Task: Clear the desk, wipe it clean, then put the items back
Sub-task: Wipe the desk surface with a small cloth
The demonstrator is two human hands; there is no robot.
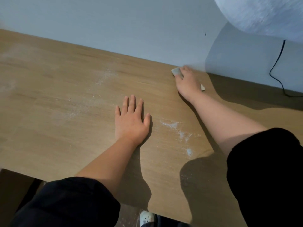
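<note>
The wooden desk [57,99] fills most of the view, and its top carries smears of white dust [177,126]. My left hand [131,120] lies flat on the desk near the middle, fingers straight and spread. My right hand [186,82] reaches to the desk's far edge by the wall and presses a pale grey-green cloth [176,71] down on the wood. The cloth shows in front of my fingers, with a small corner poking out by my wrist. Whether my fingers curl around the cloth is hidden.
A pale wall [131,27] runs along the back of the desk. A black cable [278,66] hangs down the wall at the right onto the desk. A white fluffy object [265,13] fills the top right corner. A white shoe [147,217] shows below the desk's front edge.
</note>
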